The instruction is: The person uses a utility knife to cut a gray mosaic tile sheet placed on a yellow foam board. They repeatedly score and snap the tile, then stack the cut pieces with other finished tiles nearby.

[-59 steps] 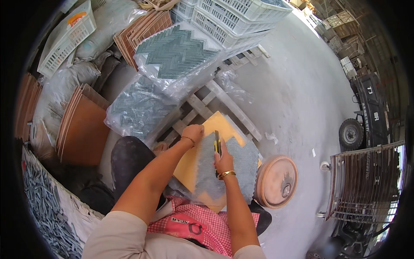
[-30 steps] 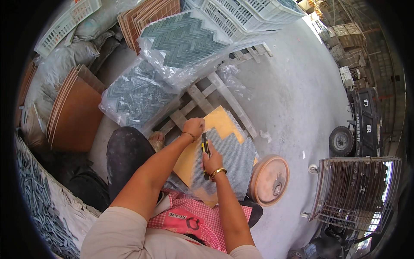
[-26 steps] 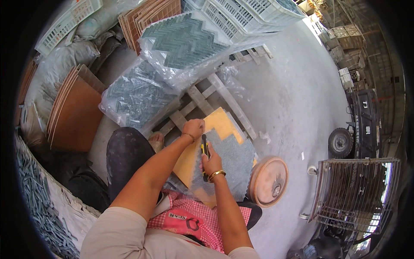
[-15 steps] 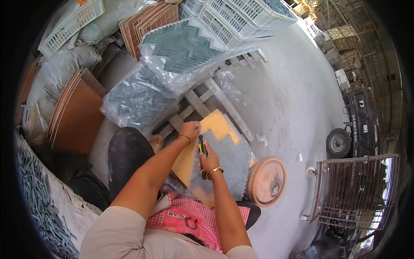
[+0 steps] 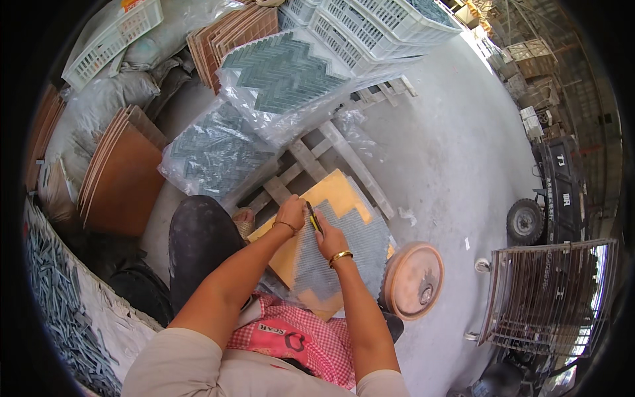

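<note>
A yellow-and-black utility knife [image 5: 313, 217] is gripped in my right hand [image 5: 331, 239], its front end pointing up and away, close to my left hand. Under both hands lies a grey mesh-faced sheet [image 5: 347, 255] with a stepped far edge, on a yellow board [image 5: 335, 190]. My left hand [image 5: 290, 213] is closed at the left side of the sheet, fingers bunched beside the knife's front end. What sits between those fingers is hidden. The blade itself is too small to make out.
Ahead, plastic-wrapped stacks of green herringbone tile sheets [image 5: 284, 73] stand by a wooden pallet [image 5: 357, 165]. White crates [image 5: 360, 33] rise behind. Brown boards [image 5: 122, 172] lean at left, above loose tile strips [image 5: 56, 291]. A round orange-rimmed lid [image 5: 413, 281] is at right, with a cart [image 5: 562, 192] farther off.
The knife has turned in my right hand, so less of its handle shows below the fingers. Both hands stay over the sheet, and the whole view has shifted slightly.
</note>
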The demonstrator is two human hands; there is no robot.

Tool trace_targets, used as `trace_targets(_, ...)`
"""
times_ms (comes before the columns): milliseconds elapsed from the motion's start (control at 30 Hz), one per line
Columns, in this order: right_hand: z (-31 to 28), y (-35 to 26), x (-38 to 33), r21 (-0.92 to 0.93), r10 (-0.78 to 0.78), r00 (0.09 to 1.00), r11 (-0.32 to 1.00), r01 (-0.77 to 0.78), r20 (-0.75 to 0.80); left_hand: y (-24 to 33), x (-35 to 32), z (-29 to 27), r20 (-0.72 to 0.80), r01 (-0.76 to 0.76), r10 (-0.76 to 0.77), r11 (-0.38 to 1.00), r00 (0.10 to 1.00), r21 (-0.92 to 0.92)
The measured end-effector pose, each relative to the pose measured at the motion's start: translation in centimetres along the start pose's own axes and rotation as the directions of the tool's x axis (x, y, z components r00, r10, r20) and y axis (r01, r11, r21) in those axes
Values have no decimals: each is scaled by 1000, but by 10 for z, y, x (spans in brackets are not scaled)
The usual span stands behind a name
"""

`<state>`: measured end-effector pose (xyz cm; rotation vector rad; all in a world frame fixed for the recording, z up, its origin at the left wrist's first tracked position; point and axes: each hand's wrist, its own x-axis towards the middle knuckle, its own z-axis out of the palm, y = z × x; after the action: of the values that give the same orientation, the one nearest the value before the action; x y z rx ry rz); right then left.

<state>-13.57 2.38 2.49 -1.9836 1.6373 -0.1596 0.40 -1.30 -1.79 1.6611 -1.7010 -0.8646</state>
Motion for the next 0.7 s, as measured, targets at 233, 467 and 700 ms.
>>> trace_targets(233,-7,-8,4,23,110,991,993,-112,80,8,-5,3,25,92,-91,995,996,-32)
trace_targets(467,-10,-2,8,60,112,988,991,-119,106,11,-5,6,65,119,-120,993,991,8)
trace_targets(700,-15,9,-9,123,65,992,989,-77,106,6,-6,8,-31,4,-3,999,1000,51)
